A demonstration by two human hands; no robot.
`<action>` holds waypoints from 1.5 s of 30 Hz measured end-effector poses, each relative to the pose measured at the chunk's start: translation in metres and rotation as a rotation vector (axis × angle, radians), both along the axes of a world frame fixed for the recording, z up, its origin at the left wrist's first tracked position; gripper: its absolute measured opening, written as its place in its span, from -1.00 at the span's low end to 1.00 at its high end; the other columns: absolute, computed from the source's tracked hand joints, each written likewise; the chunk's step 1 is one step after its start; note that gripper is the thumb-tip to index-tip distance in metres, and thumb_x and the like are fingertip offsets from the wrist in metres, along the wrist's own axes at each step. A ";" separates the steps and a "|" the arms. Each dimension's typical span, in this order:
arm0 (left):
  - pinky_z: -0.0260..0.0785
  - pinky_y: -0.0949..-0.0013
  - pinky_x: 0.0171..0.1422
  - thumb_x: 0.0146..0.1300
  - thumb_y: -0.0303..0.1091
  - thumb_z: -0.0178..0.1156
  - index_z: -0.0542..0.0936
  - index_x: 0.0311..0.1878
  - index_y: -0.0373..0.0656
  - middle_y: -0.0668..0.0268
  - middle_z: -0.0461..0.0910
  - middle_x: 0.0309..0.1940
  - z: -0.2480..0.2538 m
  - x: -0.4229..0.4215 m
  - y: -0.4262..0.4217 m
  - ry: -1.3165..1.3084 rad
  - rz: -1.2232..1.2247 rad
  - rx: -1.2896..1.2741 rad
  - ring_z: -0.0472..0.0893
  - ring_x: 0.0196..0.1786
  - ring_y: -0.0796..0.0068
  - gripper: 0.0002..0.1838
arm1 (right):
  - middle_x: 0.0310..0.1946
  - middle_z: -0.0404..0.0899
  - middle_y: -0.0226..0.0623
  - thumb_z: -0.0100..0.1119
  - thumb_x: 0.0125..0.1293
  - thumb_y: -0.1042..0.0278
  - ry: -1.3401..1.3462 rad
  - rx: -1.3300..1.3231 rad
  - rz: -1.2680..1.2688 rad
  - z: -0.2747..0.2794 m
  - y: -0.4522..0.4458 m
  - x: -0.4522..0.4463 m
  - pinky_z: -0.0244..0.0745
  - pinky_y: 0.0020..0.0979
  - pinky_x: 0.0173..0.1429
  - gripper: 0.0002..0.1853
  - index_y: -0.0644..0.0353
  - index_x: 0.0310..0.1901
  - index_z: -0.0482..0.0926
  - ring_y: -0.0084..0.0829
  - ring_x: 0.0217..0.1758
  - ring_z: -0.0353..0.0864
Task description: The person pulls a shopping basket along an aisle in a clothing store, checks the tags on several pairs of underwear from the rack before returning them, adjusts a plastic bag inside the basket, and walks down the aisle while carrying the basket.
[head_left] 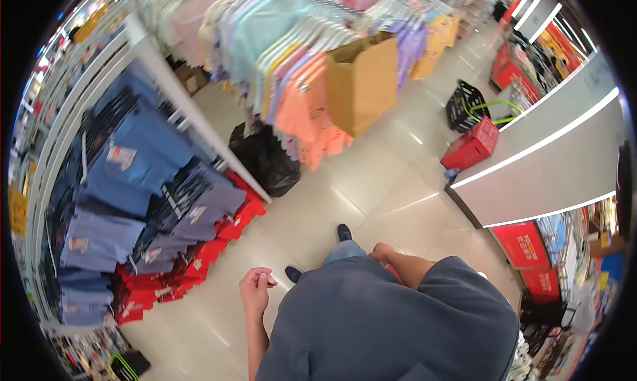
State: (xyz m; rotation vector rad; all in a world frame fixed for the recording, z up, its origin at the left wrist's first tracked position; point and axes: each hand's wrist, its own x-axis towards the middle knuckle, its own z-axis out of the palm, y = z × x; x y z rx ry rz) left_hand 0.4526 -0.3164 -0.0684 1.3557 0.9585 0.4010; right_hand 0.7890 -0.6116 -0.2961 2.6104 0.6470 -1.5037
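Note:
My left hand [256,292] is at my left side above the tiled floor, fingers loosely curled toward the thumb, with nothing visible in them. In front of my body, my right hand [381,252] is closed, and its fingers are partly hidden. A bit of something red [393,272] shows just below that hand, mostly covered by my forearm and grey shirt; I cannot tell what it is or whether I grip it. Neither hand touches the clothes. Nearest to my left hand hang red garments [240,220] at the low end of a rack.
To the left, a white-framed rack [174,92] holds blue denim shorts [142,156]. Ahead are pastel clothes on hangers, a brown paper bag [371,82] and a black plastic bag [262,158]. At right stand a black basket [464,106], a red box [471,146] and a grey counter [544,162].

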 end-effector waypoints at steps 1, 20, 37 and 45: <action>0.45 0.52 -0.26 0.42 -0.51 0.03 0.56 -0.15 -0.33 0.33 0.58 -0.49 -0.002 0.022 -0.003 -0.006 -0.016 -0.001 0.60 -0.40 0.58 -0.87 | -0.23 0.70 0.02 0.22 0.00 -0.09 -0.031 0.027 -0.035 -0.007 -0.012 0.012 0.57 -0.14 0.03 -0.52 0.22 -0.32 0.74 -0.02 -0.09 0.68; 0.22 0.40 -0.61 0.28 -0.17 0.25 0.41 -0.69 -0.18 0.38 0.40 -0.80 -0.119 0.433 -0.023 0.428 -0.697 0.325 0.44 -0.72 0.58 -0.53 | -0.70 0.51 -0.16 0.18 0.10 0.21 -0.131 0.222 -0.945 -0.003 -0.237 0.222 0.44 -0.26 -0.56 -0.70 0.31 -0.59 0.57 -0.33 -0.69 0.50; 0.50 0.15 -0.38 0.21 -0.29 0.14 0.67 -0.47 -0.24 0.12 0.67 -0.56 -0.280 0.585 -0.010 0.877 -1.016 -0.043 0.70 -0.48 0.27 -0.74 | -0.51 0.67 -0.20 0.18 0.10 0.18 -0.005 0.077 -0.993 0.055 -0.230 0.492 0.64 -0.31 -0.41 -0.70 0.30 -0.37 0.68 -0.30 -0.52 0.65; 0.50 0.14 -0.37 0.20 -0.28 0.15 0.68 -0.46 -0.24 0.11 0.67 -0.55 -0.244 0.783 -0.023 0.755 -0.797 -0.176 0.71 -0.47 0.26 -0.75 | -0.39 0.71 -0.12 0.17 0.11 0.20 -0.205 0.065 -0.927 0.081 -0.261 0.691 0.69 -0.27 -0.34 -0.66 0.35 -0.27 0.67 -0.21 -0.48 0.72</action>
